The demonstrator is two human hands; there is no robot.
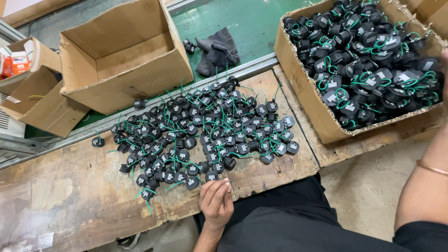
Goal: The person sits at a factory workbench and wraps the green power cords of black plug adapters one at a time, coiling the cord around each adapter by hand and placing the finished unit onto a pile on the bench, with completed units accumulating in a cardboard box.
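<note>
A worn wooden workbench (pixel 56 196) fills the lower left of the head view, and behind it runs a green conveyor belt (pixel 254 23) edged by a metal rail. On the belt sits a large empty cardboard box (pixel 126 60), open at the top and tilted a little, with smaller cardboard boxes (pixel 32 93) at the far left. At the right a second cardboard box (pixel 303 88) rests on the bench's end, filled to the rim with small round black parts with green wires (pixel 373 60). A broad spread of the same black parts (pixel 205 130) lies loose on the bench between the two boxes, their green wires tangled across one another, the pile reaching from the rail down to the near edge. A dark grey cloth (pixel 217 51) lies crumpled on the belt just behind the pile. The person's left hand (pixel 216 200) rests at the near edge of the bench, fingers curled, the fingertips pinching a thin green wire at the pile's lower rim, beside the nearest black part. The right forearm, with a thin bangle (pixel 431 167), reaches up the right edge toward the full box; the right hand itself is almost wholly out of view, so its grip cannot be told.
</note>
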